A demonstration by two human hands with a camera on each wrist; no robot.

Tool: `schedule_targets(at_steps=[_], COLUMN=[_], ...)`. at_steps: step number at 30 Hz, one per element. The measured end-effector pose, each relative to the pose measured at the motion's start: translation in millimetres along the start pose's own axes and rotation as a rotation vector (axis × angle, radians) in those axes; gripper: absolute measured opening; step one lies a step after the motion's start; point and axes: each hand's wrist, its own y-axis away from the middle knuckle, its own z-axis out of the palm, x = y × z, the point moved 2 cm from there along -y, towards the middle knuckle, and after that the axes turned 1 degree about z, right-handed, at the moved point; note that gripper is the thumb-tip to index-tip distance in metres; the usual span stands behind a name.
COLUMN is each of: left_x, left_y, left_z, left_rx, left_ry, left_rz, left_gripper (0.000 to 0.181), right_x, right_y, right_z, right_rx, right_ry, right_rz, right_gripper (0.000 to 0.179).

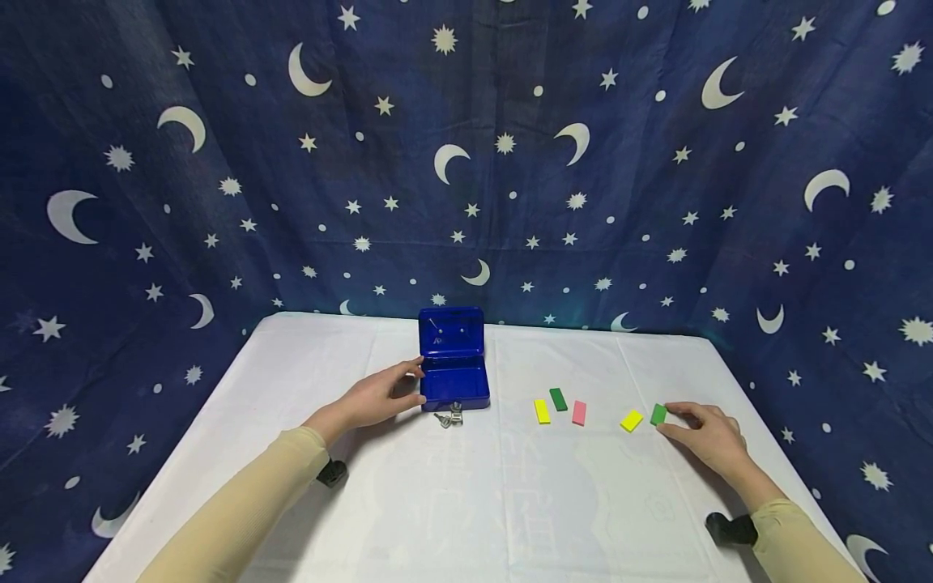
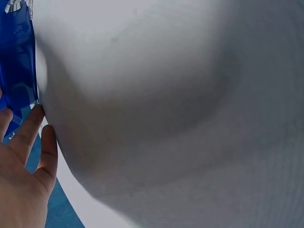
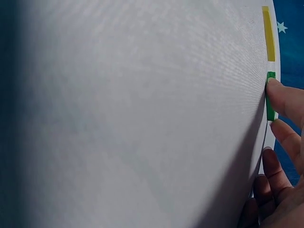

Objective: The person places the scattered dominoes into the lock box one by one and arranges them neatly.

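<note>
A blue metal cash box [image 1: 455, 401] stands on the table with its lid raised and its inside bare. My left hand [image 1: 379, 397] is at the box's left side, thumb near the front corner and fingers extended along the side toward the hinge. A small padlock with keys [image 1: 455, 414] hangs at the box's front. On the right, my right hand [image 1: 703, 437] pinches a light green domino-like block [image 1: 658, 414] between thumb and forefinger. In the right wrist view, the thumb and a fingertip touch the green block [image 3: 270, 97], its other fingers loosely bent.
A yellow block [image 1: 632, 421] lies just left of the held one. Between it and the box are another yellow block [image 1: 542, 411], a dark green block [image 1: 558, 399] and a pink block [image 1: 579, 413]. A white cloth covers the table [image 1: 554, 502]; a starry blue curtain [image 1: 510, 178] hangs behind.
</note>
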Motion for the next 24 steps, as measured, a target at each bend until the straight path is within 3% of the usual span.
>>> schedule_targets(at_steps=[15,24], left_x=[-1.3,-2.7], left_y=[-0.7,-1.5], left_z=[1.6,2.2], left_rx=[0.0,0.001], left_ry=[-0.002,-0.002], left_rz=[0.0,0.004], left_gripper=[0.048,0.048], right_x=[-1.6,-3.1], right_y=[0.9,-2.0], right_z=[-0.8,-2.7], right_rx=[0.026,-0.036], right_ry=[0.02,0.021], right_rz=[-0.031,-0.033], right_gripper=[0.063,0.063])
